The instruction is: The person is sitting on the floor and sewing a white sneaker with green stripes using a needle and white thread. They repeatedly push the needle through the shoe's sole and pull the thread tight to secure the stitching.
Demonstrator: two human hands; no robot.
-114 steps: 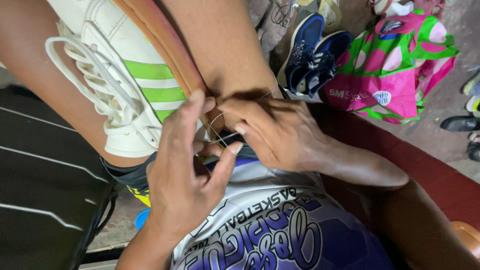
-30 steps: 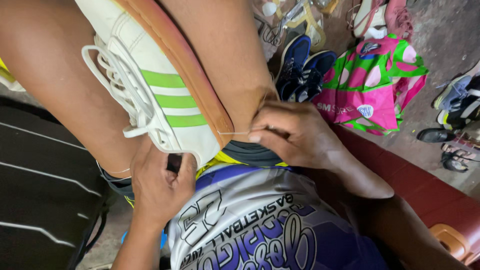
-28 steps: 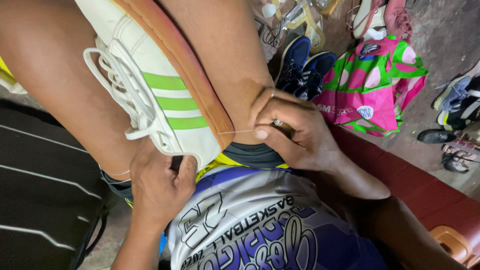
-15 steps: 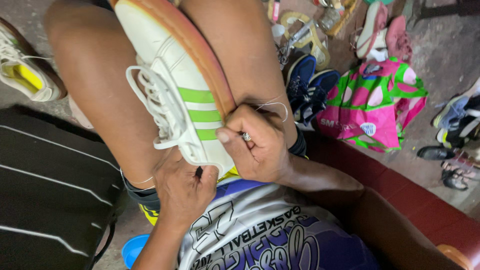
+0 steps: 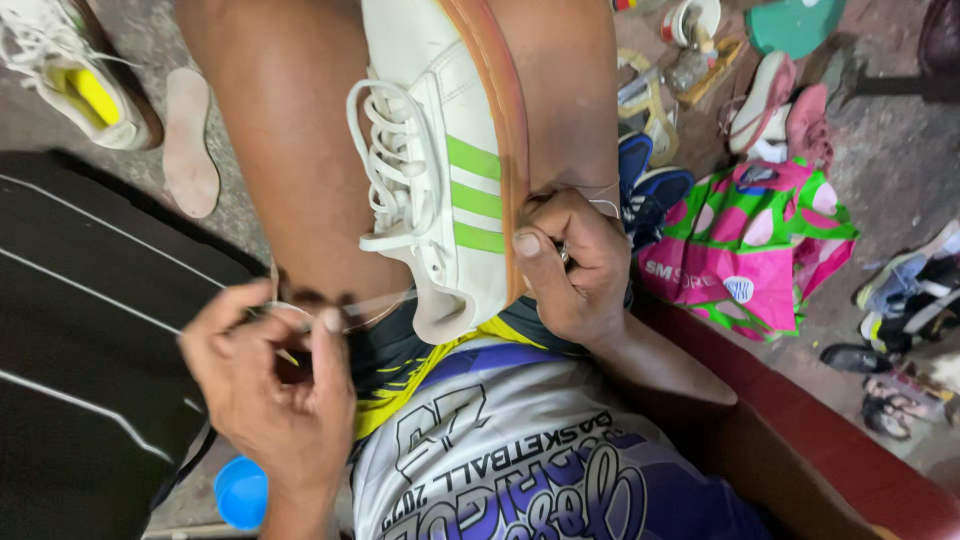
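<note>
A white sneaker [image 5: 435,170] with green stripes and a tan sole is clamped between my bare knees, sole edge facing right. My right hand [image 5: 570,265] presses against the sole edge near the heel, fingers closed on a small tool with thin thread looped by it. My left hand [image 5: 270,385] is out to the left of the shoe, fingers pinched on a taut thread [image 5: 375,303] that runs from the shoe's side.
A pink and green bag [image 5: 750,245] lies at right with dark blue shoes [image 5: 650,185] beside it. Loose footwear sits at the far right [image 5: 900,300], an insole [image 5: 190,140] and another sneaker [image 5: 70,70] at upper left. A black striped surface [image 5: 90,340] fills the left.
My left hand has moved from under the shoe's heel out to the left, drawing the thread taut. The right hand has stayed at the sole edge. The view has shifted downward.
</note>
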